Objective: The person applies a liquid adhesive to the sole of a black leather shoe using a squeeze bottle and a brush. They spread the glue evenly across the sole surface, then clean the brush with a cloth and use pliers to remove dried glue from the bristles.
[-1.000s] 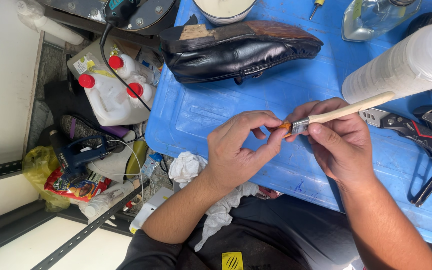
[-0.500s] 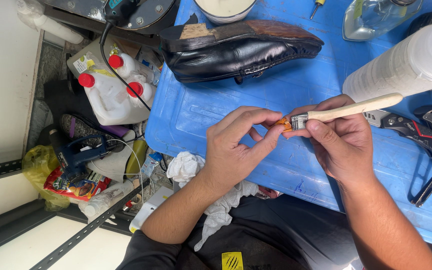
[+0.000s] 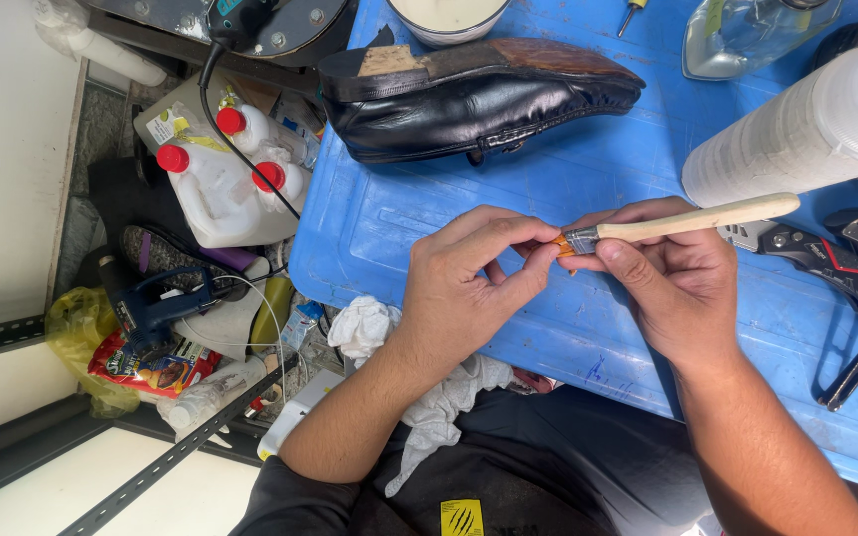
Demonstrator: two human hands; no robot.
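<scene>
My right hand point(image 3: 672, 283) grips a small paintbrush point(image 3: 692, 219) with a pale wooden handle and a metal ferrule, held level over the blue plastic work surface point(image 3: 399, 213). My left hand point(image 3: 469, 283) pinches the orange bristle tip of that brush between thumb and fingers. A black leather shoe point(image 3: 479, 99) lies on its side beyond the hands, its worn sole turned up.
A stack of white cups point(image 3: 806, 124) lies at the right. Red and black pliers point(image 3: 846, 273) rest near the right edge. White jugs with red caps point(image 3: 225, 179), a blue heat gun point(image 3: 161, 303) and clutter sit on the floor at left. A white rag point(image 3: 389, 347) lies on my lap.
The brush handle has dropped to a flatter angle and both hands have shifted slightly. My left fingers keep working the bristle tip.
</scene>
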